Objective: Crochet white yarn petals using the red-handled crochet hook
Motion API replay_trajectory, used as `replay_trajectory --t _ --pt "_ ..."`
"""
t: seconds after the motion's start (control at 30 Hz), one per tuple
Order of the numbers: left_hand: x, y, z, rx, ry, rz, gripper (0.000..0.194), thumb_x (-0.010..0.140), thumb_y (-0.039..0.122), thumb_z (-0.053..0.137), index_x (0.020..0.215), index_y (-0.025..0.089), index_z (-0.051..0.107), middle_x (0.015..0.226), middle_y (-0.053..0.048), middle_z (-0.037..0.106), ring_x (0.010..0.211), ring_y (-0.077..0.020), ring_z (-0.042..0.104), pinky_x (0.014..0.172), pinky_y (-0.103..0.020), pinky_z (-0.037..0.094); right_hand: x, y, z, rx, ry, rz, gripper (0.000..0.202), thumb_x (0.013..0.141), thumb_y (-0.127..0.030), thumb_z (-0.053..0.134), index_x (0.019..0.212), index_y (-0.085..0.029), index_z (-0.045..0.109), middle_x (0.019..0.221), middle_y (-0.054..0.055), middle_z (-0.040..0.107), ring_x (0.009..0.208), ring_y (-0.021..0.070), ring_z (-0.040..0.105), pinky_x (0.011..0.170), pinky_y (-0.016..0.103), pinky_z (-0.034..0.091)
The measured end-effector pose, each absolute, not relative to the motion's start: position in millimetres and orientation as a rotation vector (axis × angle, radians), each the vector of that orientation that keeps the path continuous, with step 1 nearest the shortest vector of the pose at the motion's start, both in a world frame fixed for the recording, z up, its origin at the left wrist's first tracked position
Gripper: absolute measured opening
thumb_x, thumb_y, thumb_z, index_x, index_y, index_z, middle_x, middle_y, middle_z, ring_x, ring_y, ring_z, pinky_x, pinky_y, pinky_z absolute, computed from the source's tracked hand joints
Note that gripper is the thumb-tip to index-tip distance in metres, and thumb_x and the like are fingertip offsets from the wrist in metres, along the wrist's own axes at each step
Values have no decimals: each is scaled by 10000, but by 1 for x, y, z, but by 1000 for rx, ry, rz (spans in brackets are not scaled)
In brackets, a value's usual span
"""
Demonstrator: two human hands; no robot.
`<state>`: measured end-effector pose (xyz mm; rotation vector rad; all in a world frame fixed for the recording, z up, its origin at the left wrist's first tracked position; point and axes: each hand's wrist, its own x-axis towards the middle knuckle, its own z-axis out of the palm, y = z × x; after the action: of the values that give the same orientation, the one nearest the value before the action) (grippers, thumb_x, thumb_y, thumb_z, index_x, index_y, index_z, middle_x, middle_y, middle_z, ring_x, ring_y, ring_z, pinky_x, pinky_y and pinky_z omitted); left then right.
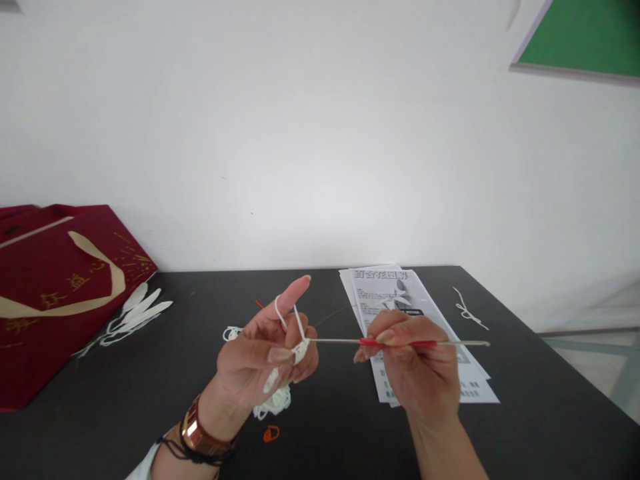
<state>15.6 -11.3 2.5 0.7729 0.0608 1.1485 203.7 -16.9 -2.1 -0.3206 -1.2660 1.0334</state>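
Note:
My left hand (267, 353) pinches a small piece of white crochet (301, 349) between thumb and fingers, its index finger raised with a strand of white yarn (299, 319) looped round it. In my right hand (415, 353) is a double-ended crochet hook (330, 341) with a red grip, held level between thumb and fingers. The hook's left tip meets the crochet piece; its other end sticks out to the right. Below and behind my left hand lies a loose bundle of white yarn (274, 402), partly hidden by the hand. An orange stitch marker (271, 434) rests on the table near it.
Printed sheets (400, 293) lie under and behind my right hand on the black table (530, 413). A short tied white yarn piece (469, 309) is to their right. At the left are finished white crochet petals (143, 310) beside a dark red bag (55, 287). A white wall stands behind.

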Motion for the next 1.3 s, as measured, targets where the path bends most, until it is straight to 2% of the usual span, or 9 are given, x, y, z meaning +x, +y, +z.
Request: replay_trajectory --t 0.17,0.33,0.7,0.87,1.0,1.13,1.3 --pt "15 -12 2 861 87 1176 610 697 101 631 1282 272 607 586 34 413 511 -104 418 480 -230 351 198 -18 -2 -339 -1177 1070 82 873 -217 647 915 -220 717 700 12 660 617 148 661 528 274 596" --pt "15 -11 2 862 80 1174 607 704 106 631 1287 274 601 601 30 430 517 -104 424 480 -230 350 199 -16 -4 -327 -1204 1053 89 878 -200 640 916 -213 719 728 24 667 642 150 667 550 279 598" --pt "14 -7 1 718 21 1140 596 672 98 572 1260 177 628 532 50 283 484 -103 301 467 -221 337 213 -13 -2 -335 -1350 1057 115 884 -198 629 931 -216 733 824 52 682 649 169 688 569 314 601" --pt "14 -6 -1 714 30 1117 555 664 105 595 1212 162 665 519 44 283 513 -111 340 480 -219 348 210 -11 -1 -296 -1239 1174 73 862 -220 661 883 -201 728 722 33 682 629 158 674 541 281 590" --pt "12 -5 -3 757 49 1120 489 684 113 624 1163 170 699 511 34 336 533 -116 383 491 -224 352 200 -10 -4 -324 -1010 1410 60 859 -233 670 848 -185 704 651 6 694 550 112 659 511 212 586" --pt "10 -5 -5 900 141 1147 501 720 115 655 1211 216 672 581 12 476 542 -118 451 513 -254 365 188 -7 -9 -366 -790 1622 90 856 -248 674 832 -164 690 585 -13 690 460 83 639 471 170 580" --pt "14 -4 -8 942 231 1140 534 743 132 682 1254 280 635 635 7 541 570 -126 527 506 -248 362 177 -8 -11 -428 -653 1656 110 828 -248 709 834 -141 686 590 -9 693 460 71 634 473 149 574"
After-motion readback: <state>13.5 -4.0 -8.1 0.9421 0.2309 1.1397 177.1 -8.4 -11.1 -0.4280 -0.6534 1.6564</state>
